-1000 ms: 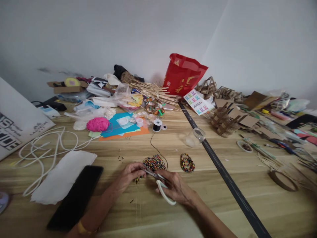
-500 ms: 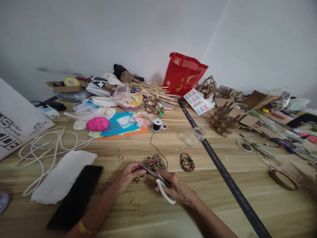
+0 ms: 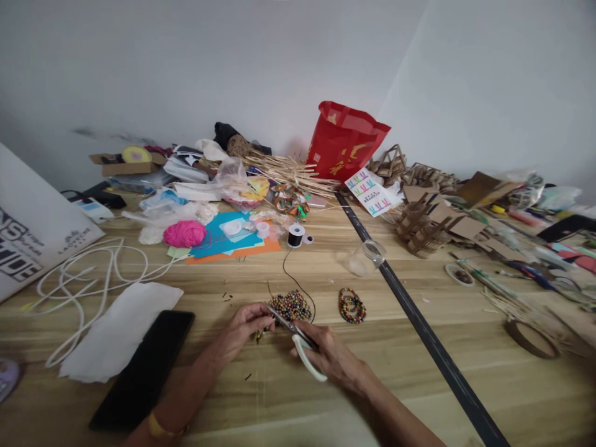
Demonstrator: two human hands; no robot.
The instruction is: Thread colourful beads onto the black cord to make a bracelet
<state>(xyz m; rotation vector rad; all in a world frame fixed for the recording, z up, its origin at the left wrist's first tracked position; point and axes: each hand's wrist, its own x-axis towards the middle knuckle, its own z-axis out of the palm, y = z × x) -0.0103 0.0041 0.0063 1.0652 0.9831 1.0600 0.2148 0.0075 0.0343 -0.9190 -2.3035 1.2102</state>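
Dim, soft light is covering the light-brown wooden desk (image 3: 251,276); far right of the upright, red, gold-printed bag (image 3: 347,143), mixed clutter (image 3: 580,256) is blurring and stretching.

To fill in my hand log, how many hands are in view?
2: the left hand beside the bead pile; the right hand holding the white-handled scissors. No others visible.

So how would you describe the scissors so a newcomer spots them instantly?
Find the dark strip running diagonally across the wooden table. Left of it, beside a multicoloured bead heap, the right hand holds the scissors; their white handle and metal blades stand out against the beads.
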